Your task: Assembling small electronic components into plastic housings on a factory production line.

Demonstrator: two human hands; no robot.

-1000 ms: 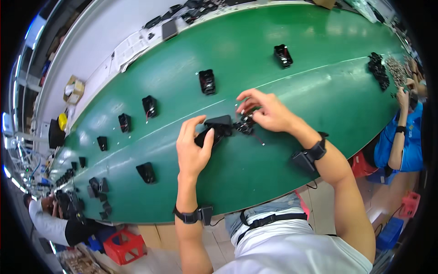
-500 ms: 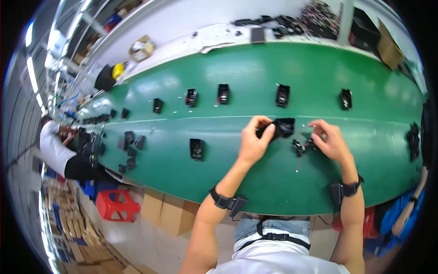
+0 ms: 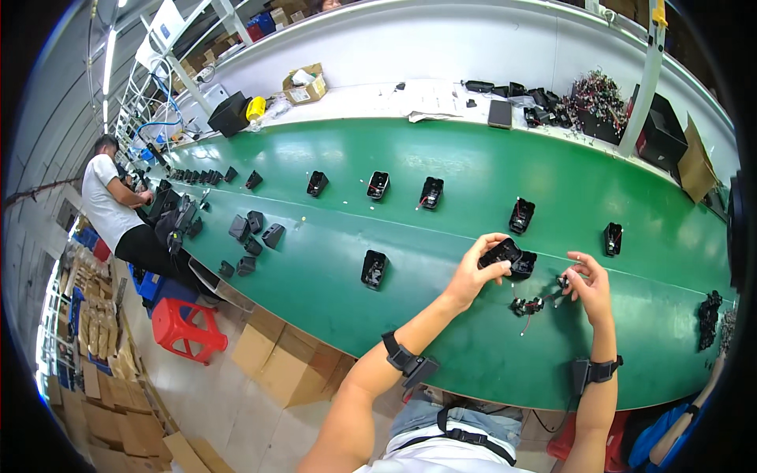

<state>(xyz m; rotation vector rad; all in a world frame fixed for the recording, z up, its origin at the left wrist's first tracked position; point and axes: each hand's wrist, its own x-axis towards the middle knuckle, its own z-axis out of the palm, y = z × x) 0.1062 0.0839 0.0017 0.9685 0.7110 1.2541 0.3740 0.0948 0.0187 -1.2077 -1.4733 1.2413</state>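
Note:
My left hand (image 3: pixel 475 272) grips a black plastic housing (image 3: pixel 499 253) above the green table, its hollow side showing. A second black housing (image 3: pixel 523 266) sits right beside it, partly covered by the held one. My right hand (image 3: pixel 591 288) pinches a small black part with thin wires (image 3: pixel 563 281) between thumb and fingers; its exact kind is too small to make out. Just below, a little cluster of wired black components (image 3: pixel 527 306) lies on the table between my hands.
Black housings, one of them a lone housing (image 3: pixel 374 270), are spread over the green table (image 3: pixel 441 331). Dark grey covers (image 3: pixel 251 229) lie left. On the back shelf are a wire heap (image 3: pixel 599 98) and a carton (image 3: pixel 306 85). A co-worker (image 3: pixel 114 197) stands far left near a red stool (image 3: pixel 188 329).
The whole view has shifted and tilted. My left hand has turned the housing so its inside shows. My right hand now has a small wired part lifted off the table.

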